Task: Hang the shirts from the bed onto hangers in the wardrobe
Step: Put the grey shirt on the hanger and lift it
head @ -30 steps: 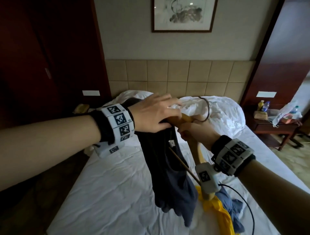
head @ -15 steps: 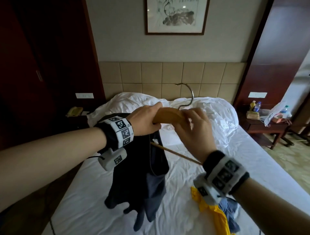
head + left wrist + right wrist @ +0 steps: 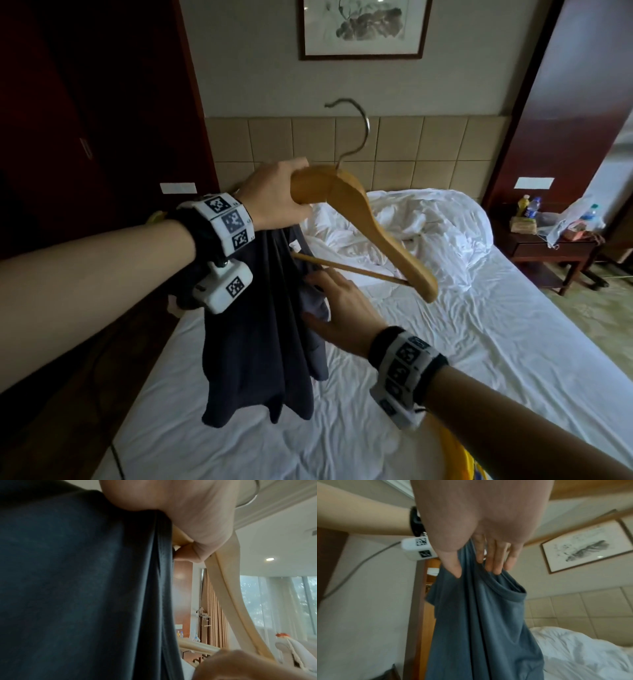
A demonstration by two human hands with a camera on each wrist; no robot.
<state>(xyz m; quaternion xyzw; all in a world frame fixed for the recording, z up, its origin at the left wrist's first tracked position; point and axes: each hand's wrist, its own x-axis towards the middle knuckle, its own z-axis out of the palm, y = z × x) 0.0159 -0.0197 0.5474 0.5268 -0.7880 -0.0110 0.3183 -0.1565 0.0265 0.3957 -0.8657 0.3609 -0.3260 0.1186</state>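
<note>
White sheets cover the bed (image 3: pixel 445 359), with a rumpled duvet (image 3: pixel 428 226) bunched against the tiled headboard and a framed picture (image 3: pixel 364 29) on the wall above. Over the bed, the left hand (image 3: pixel 277 197) is raised and curled around one arm of a wooden hanger (image 3: pixel 373 222), whose metal hook (image 3: pixel 356 130) stands upward while its free arm slopes down to the right. A dark shirt (image 3: pixel 260 329) hangs bunched from the gripped end, falling below the left wrist; the left wrist view shows the cloth pressed under the palm against the wood. The right hand (image 3: pixel 337 311) reaches in beneath the hanger's crossbar, and in the right wrist view its fingers (image 3: pixel 494 562) and thumb are hooked into the shirt's neck opening, holding the edge. A yellow garment (image 3: pixel 459 455) lies at the lower edge of the bed. A nightstand (image 3: pixel 548 246) carrying bottles stands beside the bed at the right.
</note>
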